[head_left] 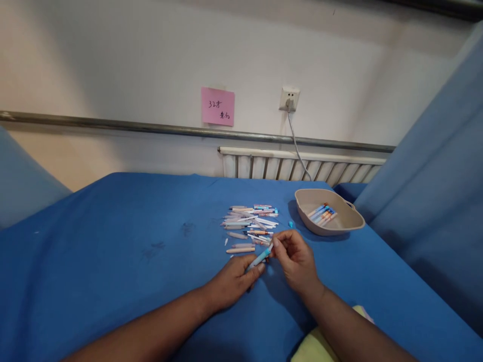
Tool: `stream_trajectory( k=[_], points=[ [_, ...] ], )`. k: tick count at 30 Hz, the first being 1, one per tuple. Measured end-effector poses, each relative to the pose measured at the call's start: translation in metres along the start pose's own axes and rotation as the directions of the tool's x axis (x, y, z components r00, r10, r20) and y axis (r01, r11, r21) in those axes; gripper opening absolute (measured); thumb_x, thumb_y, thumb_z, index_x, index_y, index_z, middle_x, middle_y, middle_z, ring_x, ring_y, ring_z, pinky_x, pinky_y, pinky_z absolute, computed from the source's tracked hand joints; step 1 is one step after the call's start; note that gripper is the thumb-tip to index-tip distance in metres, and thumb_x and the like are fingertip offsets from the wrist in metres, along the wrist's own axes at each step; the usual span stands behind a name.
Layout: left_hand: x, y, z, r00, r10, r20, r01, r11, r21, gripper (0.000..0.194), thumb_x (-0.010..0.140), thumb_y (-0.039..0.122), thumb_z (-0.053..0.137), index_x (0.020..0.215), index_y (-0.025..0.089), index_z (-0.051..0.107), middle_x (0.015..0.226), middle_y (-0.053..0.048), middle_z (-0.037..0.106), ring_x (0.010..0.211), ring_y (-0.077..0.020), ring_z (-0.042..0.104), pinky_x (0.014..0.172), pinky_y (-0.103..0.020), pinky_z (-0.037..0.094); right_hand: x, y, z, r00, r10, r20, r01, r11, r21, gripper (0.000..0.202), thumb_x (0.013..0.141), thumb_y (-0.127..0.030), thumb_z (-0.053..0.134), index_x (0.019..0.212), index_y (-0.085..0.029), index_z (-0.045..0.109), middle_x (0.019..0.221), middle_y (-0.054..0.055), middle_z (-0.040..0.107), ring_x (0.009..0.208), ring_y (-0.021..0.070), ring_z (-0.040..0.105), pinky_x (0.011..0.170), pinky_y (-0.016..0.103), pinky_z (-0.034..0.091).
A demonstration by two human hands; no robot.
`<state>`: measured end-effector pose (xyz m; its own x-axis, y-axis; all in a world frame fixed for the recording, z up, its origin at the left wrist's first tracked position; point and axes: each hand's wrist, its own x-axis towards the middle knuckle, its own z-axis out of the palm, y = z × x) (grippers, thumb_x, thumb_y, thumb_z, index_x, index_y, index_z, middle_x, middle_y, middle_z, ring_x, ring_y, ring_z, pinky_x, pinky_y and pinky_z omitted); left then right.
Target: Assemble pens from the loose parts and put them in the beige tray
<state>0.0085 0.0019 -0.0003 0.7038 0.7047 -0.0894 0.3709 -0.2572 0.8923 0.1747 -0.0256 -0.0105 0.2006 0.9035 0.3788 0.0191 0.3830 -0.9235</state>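
The left hand (236, 281), low in the centre of the frame, grips a light-blue pen (260, 258) between thumb and fingers, its upper end slanting to the right. The right hand (296, 259), just beside it, has thumb and fingers pinched together at that end, where a slim white part shows. Right behind the hands, in the middle of the frame, lies a loose heap of pale pen barrels (240, 250) and thin white sticks (267, 222), many overlapping. A small white piece (226, 242) lies at its left edge; a small blue piece (291, 224) sits to its right, near a beige basin (341, 230) with assembled-looking pens (322, 213) inside. Yellow cloth (315, 347) lies under the right forearm at the bottom of the frame.

Open room spreads left of the heap over the counter (124, 216), covered in creased blue cloth with dark smudges (153, 250). The basin stands close to the right edge, beside a blue curtain (426, 186); another curtain (30, 181) hangs at left. Beyond the far edge, a radiator (260, 166), a pipe (151, 125), a pink note (218, 106) and a socket (290, 95) line the pale wall (132, 75).
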Motion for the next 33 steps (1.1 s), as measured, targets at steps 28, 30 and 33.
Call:
stream_trajectory(
  k=[28,30,33],
  points=[
    [0.005,-0.016,-0.003,0.999,0.053,-0.007,-0.053,0.975,-0.216,0.041,0.090,0.050,0.041,0.089,0.013,0.058,0.054,0.006,0.045,0.049,-0.0082,0.040,0.049,-0.019,0.030,0.003,-0.033,-0.015,0.989,0.057,0.134,-0.043,0.994,-0.102,0.023,0.086,-0.030,0.054,0.108,-0.022,0.051,0.088,0.002,0.060,0.065,0.0117,0.057,0.058,0.024,0.045],
    [0.007,-0.018,-0.003,0.999,0.042,-0.017,-0.045,0.970,-0.238,0.042,0.089,0.051,0.042,0.090,0.013,0.059,0.054,0.006,0.045,0.048,-0.0080,0.039,0.048,-0.019,0.030,-0.011,-0.053,-0.023,0.955,0.135,0.266,-0.059,0.960,-0.273,0.013,0.086,-0.028,0.054,0.097,-0.021,0.056,0.070,-0.003,0.056,0.061,0.0113,0.054,0.057,0.022,0.042],
    [0.010,-0.019,-0.003,0.999,0.017,-0.030,-0.024,0.962,-0.273,0.042,0.088,0.052,0.044,0.090,0.013,0.060,0.054,0.006,0.045,0.047,-0.0074,0.038,0.047,-0.019,0.028,-0.047,-0.082,-0.033,0.719,0.342,0.605,0.022,0.859,-0.512,0.009,0.080,-0.021,0.061,0.089,-0.022,0.059,0.077,-0.002,0.059,0.066,0.0112,0.054,0.059,0.021,0.040]
  ],
)
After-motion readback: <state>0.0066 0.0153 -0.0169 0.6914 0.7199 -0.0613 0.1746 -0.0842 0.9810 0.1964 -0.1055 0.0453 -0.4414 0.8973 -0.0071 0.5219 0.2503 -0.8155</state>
